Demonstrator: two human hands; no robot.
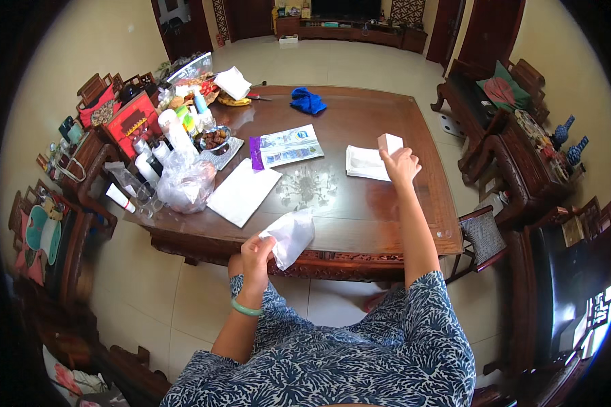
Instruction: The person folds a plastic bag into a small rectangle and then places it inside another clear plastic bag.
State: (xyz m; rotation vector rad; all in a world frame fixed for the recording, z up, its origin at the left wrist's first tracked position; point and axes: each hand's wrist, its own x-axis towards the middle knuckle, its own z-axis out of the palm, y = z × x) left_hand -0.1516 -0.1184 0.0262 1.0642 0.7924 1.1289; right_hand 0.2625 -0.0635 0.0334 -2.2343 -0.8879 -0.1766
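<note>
Between the fingers of my left hand [257,254] hangs a thin, whitish translucent bag [290,239], just above the near edge of the wooden table [356,213]. My right hand [401,165] reaches out over the right part of the table, its fingers on a small pale box [390,143]. That box stands at the right end of a stack of white sheets or bags [366,162]. A flat white sheet or packet [244,193] lies left of centre. Behind it, a printed plastic pouch with a purple end [290,146] lies flat.
Bottles, a knotted clear plastic bag [186,185], a bowl of round brown fruit [216,138] and a red box [135,124] crowd the table's left side. A blue cloth [308,100] lies near the far edge. Right of the table stands a chair with a patterned cushion [482,239].
</note>
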